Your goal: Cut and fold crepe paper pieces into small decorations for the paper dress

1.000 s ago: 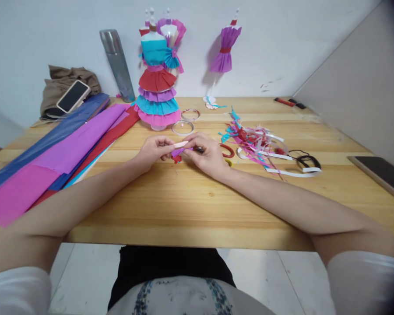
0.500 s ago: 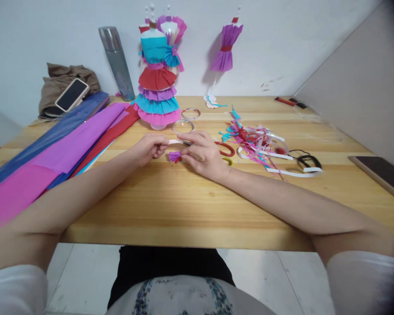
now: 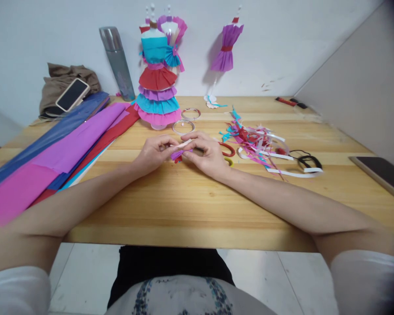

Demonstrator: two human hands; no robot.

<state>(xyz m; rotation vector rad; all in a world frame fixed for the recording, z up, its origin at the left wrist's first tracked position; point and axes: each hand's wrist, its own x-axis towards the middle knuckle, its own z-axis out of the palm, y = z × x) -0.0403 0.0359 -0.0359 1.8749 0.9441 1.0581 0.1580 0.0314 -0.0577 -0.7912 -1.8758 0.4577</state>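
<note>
My left hand (image 3: pixel 156 153) is closed, its thumb and fingertips pinching one end of a short white strip (image 3: pixel 184 143). My right hand (image 3: pixel 208 156) meets it from the other side, with its fingers also closed on the strip. Just beneath the strip, a small pleated piece of purple and red crepe paper (image 3: pixel 177 156) shows between the hands, partly covered by fingers. Scissors with red and yellow handle loops (image 3: pixel 228 149) lie behind my right hand, which hides much of them.
Two tape rolls (image 3: pixel 184 127) lie beyond my hands, before a dress form (image 3: pixel 159 83) in tiered paper. Paper scraps (image 3: pixel 256 140) and white strips are heaped at right. Folded crepe paper (image 3: pixel 68 148) covers the left side. A bottle (image 3: pixel 118 65) and tablet (image 3: pixel 384 177) stand further out.
My left hand has moved right, so the strip that stretched between my hands is now pinched close between both. The purple paper sits slightly further right, under the fingers.
</note>
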